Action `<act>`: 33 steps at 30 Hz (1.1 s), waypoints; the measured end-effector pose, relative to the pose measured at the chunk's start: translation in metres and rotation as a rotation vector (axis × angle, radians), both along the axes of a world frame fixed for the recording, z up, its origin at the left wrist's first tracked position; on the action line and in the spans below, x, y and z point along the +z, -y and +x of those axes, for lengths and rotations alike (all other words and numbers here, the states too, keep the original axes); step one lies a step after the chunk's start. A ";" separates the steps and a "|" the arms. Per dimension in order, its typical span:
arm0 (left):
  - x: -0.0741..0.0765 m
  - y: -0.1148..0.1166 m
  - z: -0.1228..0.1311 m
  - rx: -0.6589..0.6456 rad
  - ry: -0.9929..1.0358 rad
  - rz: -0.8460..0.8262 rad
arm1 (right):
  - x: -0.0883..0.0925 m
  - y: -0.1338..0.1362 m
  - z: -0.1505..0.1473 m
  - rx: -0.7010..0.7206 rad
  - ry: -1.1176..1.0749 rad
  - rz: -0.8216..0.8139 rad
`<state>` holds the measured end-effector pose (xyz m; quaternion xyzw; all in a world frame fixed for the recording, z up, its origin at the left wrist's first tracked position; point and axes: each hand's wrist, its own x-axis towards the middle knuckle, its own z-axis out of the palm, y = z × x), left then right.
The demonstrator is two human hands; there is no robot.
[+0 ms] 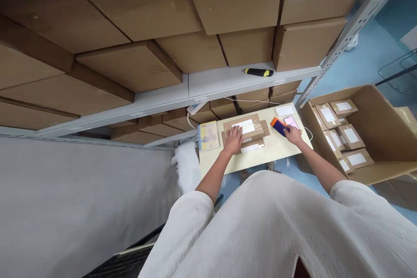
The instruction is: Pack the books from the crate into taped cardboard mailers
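One labelled box (256, 131) is steadied toward the left of the tabletop (270, 150), under the spread fingers of the left hand (233, 140) — an orange-and-purple tool (279, 126) is gripped by the right hand (293, 134). Parcel handling seems underway; a motionless box appears called for next.

We get soft, fairly even indoor light, its source out of view. The pale worktop (273, 148) and the white label (248, 126) on the parcel (256, 135) look bright; the shelf's lower recess (94, 132) sinks into shadow. Smudgy shading crosses the grey wall (91, 195). Wide-angle distortion slants the metal upright (368, 17), and we cannot read fine print.
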<state>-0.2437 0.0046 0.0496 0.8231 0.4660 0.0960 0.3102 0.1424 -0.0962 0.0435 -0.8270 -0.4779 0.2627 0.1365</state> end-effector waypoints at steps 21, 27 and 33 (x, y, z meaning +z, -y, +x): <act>0.000 0.000 -0.034 -0.002 0.133 0.075 | 0.065 -0.137 -0.124 0.233 -0.432 0.182; 0.003 -0.001 -0.035 -0.026 0.096 0.052 | 0.054 -0.130 -0.122 0.183 -0.374 0.246; 0.013 -0.002 -0.034 -0.036 0.056 0.040 | 0.059 -0.139 -0.119 0.317 -0.309 0.241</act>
